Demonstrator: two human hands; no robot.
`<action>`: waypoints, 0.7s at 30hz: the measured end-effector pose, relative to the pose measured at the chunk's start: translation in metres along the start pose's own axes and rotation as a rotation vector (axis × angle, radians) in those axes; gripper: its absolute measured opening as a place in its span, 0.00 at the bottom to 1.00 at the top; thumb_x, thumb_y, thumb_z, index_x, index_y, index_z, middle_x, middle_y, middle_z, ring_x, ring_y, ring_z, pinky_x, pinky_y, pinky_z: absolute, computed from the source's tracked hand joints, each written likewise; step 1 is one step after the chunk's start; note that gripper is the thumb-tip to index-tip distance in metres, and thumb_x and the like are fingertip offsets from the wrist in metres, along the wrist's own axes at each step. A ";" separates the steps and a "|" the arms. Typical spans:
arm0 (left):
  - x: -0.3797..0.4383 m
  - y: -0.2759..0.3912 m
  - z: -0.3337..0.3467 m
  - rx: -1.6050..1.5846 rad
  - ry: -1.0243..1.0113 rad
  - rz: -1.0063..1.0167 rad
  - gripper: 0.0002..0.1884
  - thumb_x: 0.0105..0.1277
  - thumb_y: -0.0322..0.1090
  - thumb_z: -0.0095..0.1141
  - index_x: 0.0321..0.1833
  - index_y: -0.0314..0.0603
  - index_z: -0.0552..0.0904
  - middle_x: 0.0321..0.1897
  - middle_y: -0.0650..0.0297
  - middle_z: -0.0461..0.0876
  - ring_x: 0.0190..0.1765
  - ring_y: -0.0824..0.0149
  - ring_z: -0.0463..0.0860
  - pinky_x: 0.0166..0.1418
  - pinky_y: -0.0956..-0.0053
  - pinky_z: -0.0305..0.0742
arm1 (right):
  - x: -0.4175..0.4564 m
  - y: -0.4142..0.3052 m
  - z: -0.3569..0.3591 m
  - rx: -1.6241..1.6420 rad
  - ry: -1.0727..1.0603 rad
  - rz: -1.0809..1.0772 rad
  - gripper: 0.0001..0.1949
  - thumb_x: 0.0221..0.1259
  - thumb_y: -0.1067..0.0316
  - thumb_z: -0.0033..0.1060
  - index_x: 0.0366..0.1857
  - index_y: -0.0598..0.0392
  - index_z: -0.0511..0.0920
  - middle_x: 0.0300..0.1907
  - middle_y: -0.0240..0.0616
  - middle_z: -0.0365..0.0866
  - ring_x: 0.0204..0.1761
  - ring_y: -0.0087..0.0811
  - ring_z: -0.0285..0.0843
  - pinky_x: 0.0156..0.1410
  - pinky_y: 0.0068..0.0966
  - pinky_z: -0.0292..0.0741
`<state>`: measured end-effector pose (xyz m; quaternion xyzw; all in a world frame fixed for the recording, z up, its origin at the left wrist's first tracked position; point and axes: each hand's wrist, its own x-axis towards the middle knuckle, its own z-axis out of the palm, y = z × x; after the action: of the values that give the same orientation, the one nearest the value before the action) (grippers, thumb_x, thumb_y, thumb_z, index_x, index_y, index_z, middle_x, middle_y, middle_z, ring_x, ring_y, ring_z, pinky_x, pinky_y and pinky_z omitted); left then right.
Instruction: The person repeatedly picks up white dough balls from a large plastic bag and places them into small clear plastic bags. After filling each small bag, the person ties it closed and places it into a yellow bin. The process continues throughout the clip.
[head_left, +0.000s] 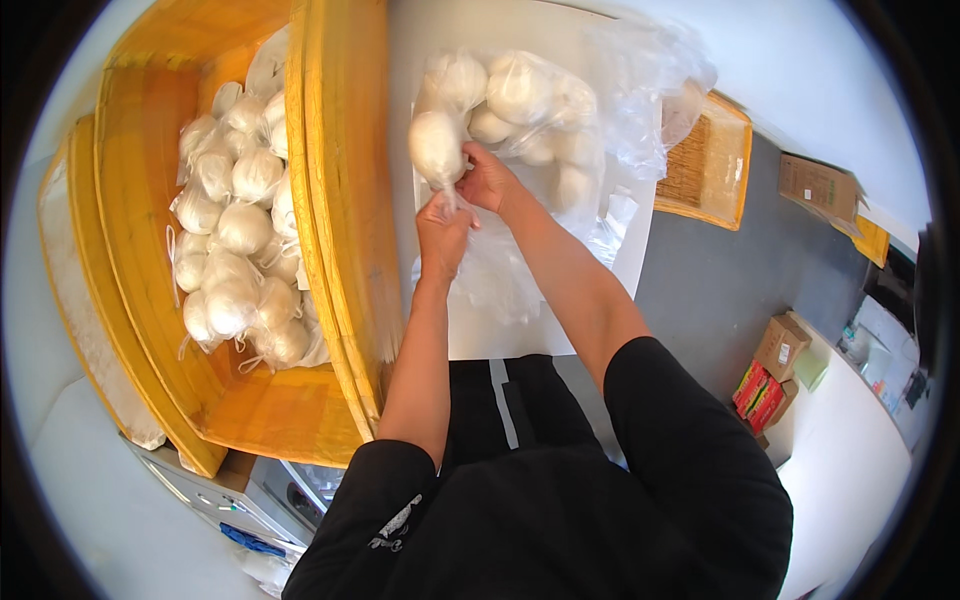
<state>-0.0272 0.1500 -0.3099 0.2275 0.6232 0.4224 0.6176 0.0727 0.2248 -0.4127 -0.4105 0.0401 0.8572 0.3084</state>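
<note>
A pale round ball (437, 148), perhaps dough or a bun, sits in a clear plastic bag drawn tight around it. My left hand (441, 238) grips the bag's twisted neck (449, 196) just below the ball. Close beside it, my right hand (489, 178) pinches the bag near the same neck, its thumb by the ball's side. Beyond my hands, a large clear bag (589, 161) holds several more pale balls (517, 90) on the white tabletop (510, 341). Loose clear plastic (499, 281) lies under my wrists.
At left stands a deep yellow-taped box (285, 420) with many bagged balls (246, 229); its tall wall edges the work area. Crumpled clear bags (637, 97) lie at the far right of the table. A yellow-edged foam box (739, 161) and cardboard cartons (782, 346) are farther right.
</note>
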 end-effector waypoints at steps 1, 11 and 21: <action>-0.006 0.002 0.004 0.003 -0.049 0.006 0.04 0.53 0.20 0.49 0.29 0.37 0.75 0.20 0.68 0.74 0.27 0.77 0.72 0.30 0.80 0.66 | -0.005 0.000 0.004 0.162 -0.037 -0.005 0.22 0.61 0.53 0.63 0.56 0.49 0.74 0.52 0.36 0.78 0.53 0.37 0.75 0.59 0.37 0.73; -0.022 -0.036 -0.030 -0.103 0.528 -0.215 0.14 0.57 0.21 0.51 0.46 0.36 0.68 0.37 0.56 0.76 0.28 0.71 0.75 0.21 0.74 0.65 | -0.093 -0.049 0.010 -0.893 0.332 0.064 0.37 0.47 0.39 0.68 0.58 0.56 0.75 0.51 0.40 0.81 0.52 0.33 0.78 0.51 0.33 0.76; -0.059 -0.083 -0.022 0.222 0.250 -0.242 0.28 0.60 0.46 0.63 0.57 0.37 0.70 0.37 0.61 0.77 0.29 0.71 0.76 0.26 0.80 0.67 | -0.187 -0.039 -0.005 -1.157 0.359 0.081 0.34 0.43 0.46 0.73 0.54 0.56 0.76 0.48 0.42 0.81 0.49 0.34 0.79 0.53 0.29 0.75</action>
<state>-0.0209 0.0520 -0.3460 0.1636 0.7604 0.2988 0.5530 0.1866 0.1623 -0.2724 -0.6479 -0.3655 0.6683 -0.0091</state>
